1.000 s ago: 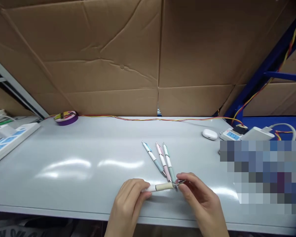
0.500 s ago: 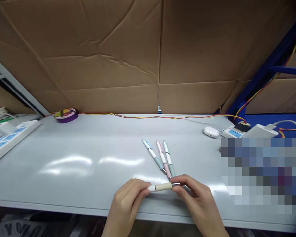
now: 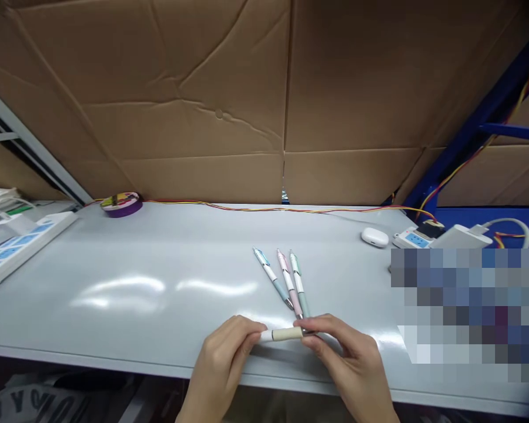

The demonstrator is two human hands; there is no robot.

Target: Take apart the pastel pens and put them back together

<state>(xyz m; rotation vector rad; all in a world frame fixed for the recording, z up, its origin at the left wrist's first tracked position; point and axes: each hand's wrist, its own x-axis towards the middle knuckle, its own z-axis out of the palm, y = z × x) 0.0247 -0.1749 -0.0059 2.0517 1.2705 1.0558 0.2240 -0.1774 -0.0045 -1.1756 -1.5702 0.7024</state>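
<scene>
A beige and white pen (image 3: 284, 334) lies level between my two hands, just above the near edge of the grey table (image 3: 158, 264). My left hand (image 3: 229, 355) pinches its white end. Around its metal tip end, the fingers of my right hand (image 3: 344, 358) are closed. Three more pens lie side by side just behind: a blue one (image 3: 272, 278), a pink one (image 3: 288, 282) and a green one (image 3: 298, 283), their tips pointing toward my hands.
A white earbud case (image 3: 374, 237) and a small power strip (image 3: 412, 239) with an adapter sit at the right rear. A long white power strip (image 3: 13, 249) lies at left, purple tape roll (image 3: 122, 205) at back. Red-yellow wire (image 3: 268, 208) runs along the cardboard wall.
My right fingers have slid further over the pen's metal tip, covering it. Both hands and the pen stayed almost in place.
</scene>
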